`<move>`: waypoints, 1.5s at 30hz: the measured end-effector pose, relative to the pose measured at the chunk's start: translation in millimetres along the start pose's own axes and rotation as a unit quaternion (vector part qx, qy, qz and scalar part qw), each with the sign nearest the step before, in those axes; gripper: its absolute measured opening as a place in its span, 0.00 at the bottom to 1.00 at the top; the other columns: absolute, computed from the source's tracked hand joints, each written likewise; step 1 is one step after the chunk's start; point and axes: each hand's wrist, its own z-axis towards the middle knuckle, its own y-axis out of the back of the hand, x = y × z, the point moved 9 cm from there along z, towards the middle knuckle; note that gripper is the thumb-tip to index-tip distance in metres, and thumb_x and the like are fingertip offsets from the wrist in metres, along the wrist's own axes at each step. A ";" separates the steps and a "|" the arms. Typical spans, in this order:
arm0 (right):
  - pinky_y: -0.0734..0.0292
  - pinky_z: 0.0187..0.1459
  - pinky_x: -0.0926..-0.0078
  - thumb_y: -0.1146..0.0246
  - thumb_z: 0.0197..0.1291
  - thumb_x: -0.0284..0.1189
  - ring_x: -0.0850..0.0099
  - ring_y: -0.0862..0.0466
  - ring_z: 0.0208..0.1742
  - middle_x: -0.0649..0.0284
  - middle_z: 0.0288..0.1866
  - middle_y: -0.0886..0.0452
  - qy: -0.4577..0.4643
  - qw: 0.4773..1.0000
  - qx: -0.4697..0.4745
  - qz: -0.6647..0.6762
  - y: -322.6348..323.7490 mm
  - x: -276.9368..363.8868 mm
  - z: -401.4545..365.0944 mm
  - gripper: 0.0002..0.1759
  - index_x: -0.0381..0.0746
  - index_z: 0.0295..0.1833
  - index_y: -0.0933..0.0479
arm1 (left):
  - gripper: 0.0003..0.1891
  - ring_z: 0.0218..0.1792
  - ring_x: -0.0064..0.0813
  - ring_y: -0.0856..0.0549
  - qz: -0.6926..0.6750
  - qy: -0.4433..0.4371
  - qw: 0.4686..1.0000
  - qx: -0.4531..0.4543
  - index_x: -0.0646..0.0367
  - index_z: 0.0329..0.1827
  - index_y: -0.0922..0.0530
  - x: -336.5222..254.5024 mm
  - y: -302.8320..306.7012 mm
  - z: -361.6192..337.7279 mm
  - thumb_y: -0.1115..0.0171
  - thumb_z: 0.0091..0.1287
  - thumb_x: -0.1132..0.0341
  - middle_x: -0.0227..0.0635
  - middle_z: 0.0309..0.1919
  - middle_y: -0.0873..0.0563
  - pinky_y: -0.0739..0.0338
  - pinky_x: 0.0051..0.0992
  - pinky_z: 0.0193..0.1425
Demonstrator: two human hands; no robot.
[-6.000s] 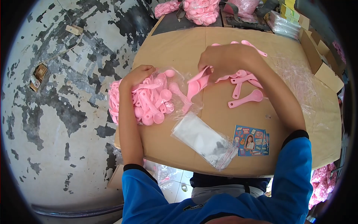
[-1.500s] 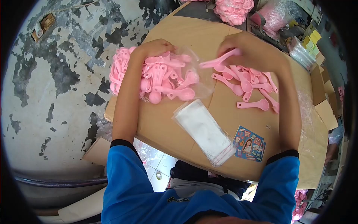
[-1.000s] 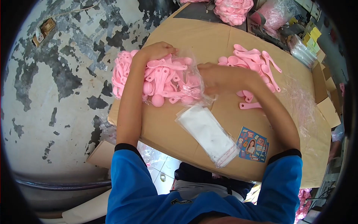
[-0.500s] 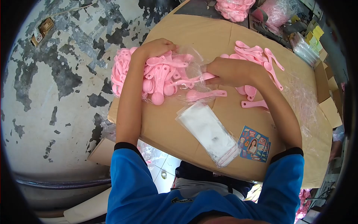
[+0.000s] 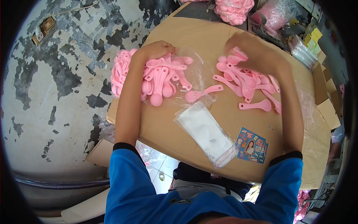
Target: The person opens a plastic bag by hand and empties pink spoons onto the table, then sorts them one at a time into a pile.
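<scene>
Curled over the top of the left heap of pink measuring spoons is my left hand, its fingers closed at the edge of the clear plastic bag around them. What the fingertips pinch is partly hidden. My right hand, smeared by motion, hovers over the far side of the right pile of loose pink spoons. Its thumb and fingers look apart, with pink spoons showing between and below them. A single spoon lies between the two piles, by the bag's loose film.
A stack of clear flat bags lies near the front edge, beside printed cards. Wrapped pink bundles sit at the back. An open cardboard box stands right, and a peeling wall rises left.
My right hand has moved from the bag's opening back and right, over the loose spoons, which now lie spread further left. My left hand has stayed on the bagged heap.
</scene>
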 end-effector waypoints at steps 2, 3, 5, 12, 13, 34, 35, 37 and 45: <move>0.28 0.56 0.61 0.35 0.56 0.34 0.65 0.23 0.57 0.68 0.55 0.23 -0.029 0.987 0.157 -0.030 -30.8 46.6 -0.6 0.15 0.46 0.50 0.22 | 0.24 0.46 0.29 0.20 0.005 0.012 1.000 0.007 0.62 0.46 0.15 -1.6 -0.4 -2.9 0.46 0.70 0.48 0.36 0.42 0.14 0.29 0.25 0.56; 0.26 0.51 0.62 0.35 0.56 0.34 0.63 0.21 0.53 0.65 0.56 0.22 0.091 0.984 0.126 0.088 -68.1 60.9 7.6 0.15 0.43 0.49 0.22 | 0.24 0.45 0.29 0.20 -0.002 0.014 1.000 0.009 0.62 0.46 0.15 -2.2 -1.9 -4.6 0.46 0.70 0.48 0.36 0.42 0.14 0.29 0.25 0.56; 0.24 0.48 0.61 0.37 0.57 0.31 0.59 0.21 0.52 0.59 0.56 0.23 0.111 0.971 0.211 0.027 -118.1 79.7 8.2 0.14 0.36 0.47 0.23 | 0.23 0.45 0.29 0.20 -0.012 0.017 1.000 0.013 0.62 0.45 0.15 -4.1 -0.8 -5.4 0.46 0.70 0.49 0.35 0.42 0.14 0.29 0.25 0.56; 0.23 0.44 0.54 0.42 0.55 0.24 0.49 0.18 0.43 0.44 0.47 0.25 0.124 0.981 0.067 0.136 -102.4 84.0 23.5 0.11 0.25 0.38 0.26 | 0.23 0.45 0.29 0.20 0.017 0.032 0.999 0.031 0.62 0.44 0.16 5.1 -3.3 -0.2 0.48 0.70 0.49 0.34 0.42 0.14 0.29 0.24 0.56; 0.23 0.43 0.54 0.41 0.54 0.24 0.49 0.18 0.43 0.43 0.45 0.25 0.108 0.983 0.053 0.136 -105.9 84.8 24.9 0.10 0.25 0.37 0.25 | 0.23 0.46 0.29 0.20 0.019 0.031 0.999 0.033 0.62 0.45 0.16 4.4 -3.1 -0.3 0.48 0.71 0.49 0.35 0.43 0.14 0.29 0.24 0.57; 0.24 0.34 0.65 0.40 0.58 0.29 0.60 0.18 0.32 0.53 0.29 0.19 0.048 0.993 -0.016 0.106 -37.6 32.9 10.0 0.13 0.34 0.46 0.25 | 0.22 0.45 0.29 0.21 0.022 -0.016 0.999 0.023 0.62 0.45 0.16 -3.8 -1.7 -0.4 0.49 0.71 0.50 0.37 0.42 0.14 0.29 0.26 0.56; 0.25 0.35 0.68 0.40 0.59 0.29 0.64 0.19 0.32 0.57 0.30 0.19 0.048 0.991 -0.005 0.122 -29.1 20.8 6.2 0.14 0.35 0.49 0.25 | 0.22 0.45 0.30 0.21 0.019 -0.013 1.000 0.016 0.61 0.45 0.16 -3.1 -1.1 -0.4 0.49 0.70 0.50 0.38 0.42 0.14 0.29 0.26 0.56; 0.26 0.45 0.72 0.40 0.62 0.29 0.71 0.20 0.41 0.62 0.39 0.20 -0.018 0.955 0.118 0.273 3.5 8.6 -0.5 0.17 0.37 0.56 0.26 | 0.22 0.45 0.31 0.21 0.019 -0.011 1.000 0.009 0.61 0.44 0.15 -3.3 -0.5 -1.6 0.49 0.70 0.50 0.38 0.41 0.14 0.29 0.26 0.55; 0.26 0.55 0.72 0.33 0.58 0.32 0.68 0.21 0.51 0.59 0.53 0.22 -0.022 0.998 0.050 0.014 27.5 -12.7 -10.8 0.22 0.38 0.58 0.26 | 0.23 0.47 0.32 0.20 0.034 -0.019 0.999 0.008 0.61 0.44 0.15 -6.0 0.5 -1.8 0.48 0.69 0.49 0.37 0.43 0.14 0.30 0.26 0.58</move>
